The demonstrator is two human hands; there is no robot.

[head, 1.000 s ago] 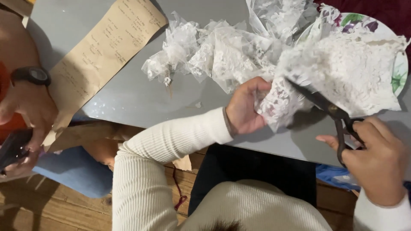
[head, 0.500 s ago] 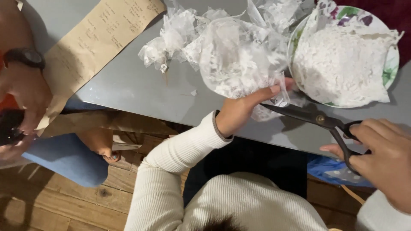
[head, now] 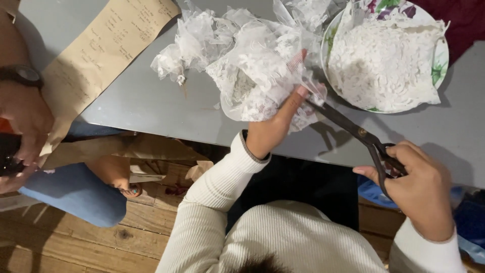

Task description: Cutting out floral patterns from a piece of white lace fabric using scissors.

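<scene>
My left hand (head: 275, 126) reaches onto the grey table (head: 151, 108) and grips a crumpled clear plastic bag (head: 257, 76) with white lace inside. My right hand (head: 417, 189) holds black scissors (head: 361, 134) by the handles, fingers through the loops. The blades point up-left into the bag's edge beside my left fingers. A flowered plate (head: 438, 60) heaped with white lace pieces (head: 384, 60) sits just right of the bag.
A brown paper sheet (head: 96, 55) with handwriting lies at the table's left end. Another person sits at the left, with a wristwatch hand (head: 22, 108) on a dark object and jeans over the wooden floor (head: 76, 242). Dark red cloth (head: 465, 20) lies top right.
The lace piece that was being cut now lies on the plate. My left hand has moved left onto the plastic bag, and the scissors have followed it.
</scene>
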